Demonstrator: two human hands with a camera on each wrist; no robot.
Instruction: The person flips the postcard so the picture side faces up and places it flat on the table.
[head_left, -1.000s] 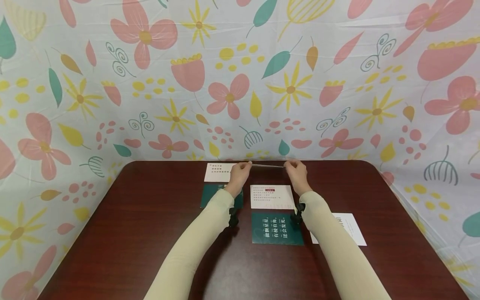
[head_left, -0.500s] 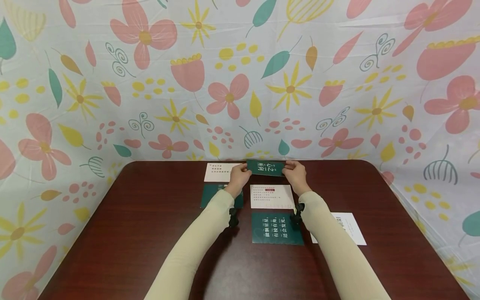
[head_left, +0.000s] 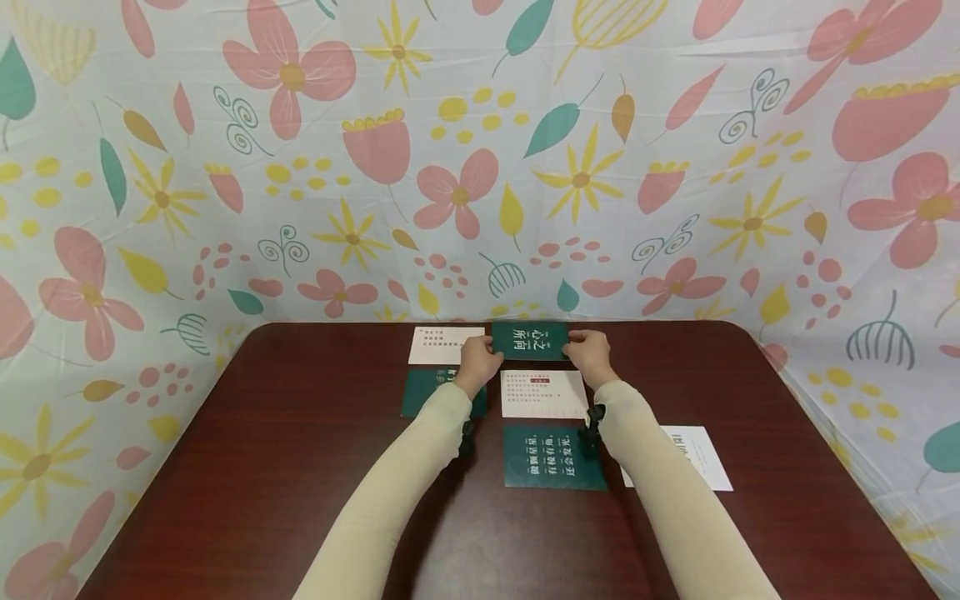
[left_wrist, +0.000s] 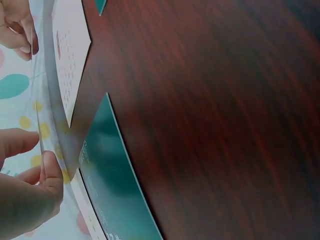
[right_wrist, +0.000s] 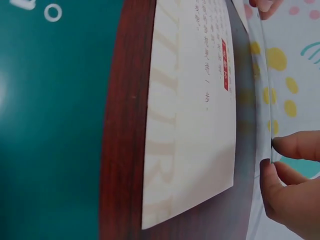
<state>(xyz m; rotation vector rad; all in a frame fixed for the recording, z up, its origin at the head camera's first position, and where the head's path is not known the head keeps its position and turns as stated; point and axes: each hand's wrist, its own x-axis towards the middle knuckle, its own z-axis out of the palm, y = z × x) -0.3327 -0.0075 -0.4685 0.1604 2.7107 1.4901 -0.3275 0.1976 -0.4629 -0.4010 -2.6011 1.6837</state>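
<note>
Both hands hold one green card (head_left: 531, 341) with white characters at the far edge of the table. My left hand (head_left: 480, 365) pinches its left edge between thumb and fingers, and my right hand (head_left: 592, 357) pinches the right edge. In the head view its green face shows in full. The left wrist view catches it nearly edge-on, a thin line between the left fingers (left_wrist: 50, 172) and the other hand. Just nearer lies a white card (head_left: 543, 394) with red print, seen large in the right wrist view. Below that lies another green card (head_left: 555, 457).
At the back left are a white printed card (head_left: 446, 344) and a green card (head_left: 423, 393), partly covered by the left hand and sleeve. Another white card (head_left: 705, 458) lies partly under the right sleeve. A flowered cloth (head_left: 457, 196) hangs behind the dark wooden table (head_left: 225, 500).
The held card was edge-on a second ago, then tilted; now its green face shows fully. Its near edge has come slightly toward me, both hands still pinching it. The other cards stay put.
</note>
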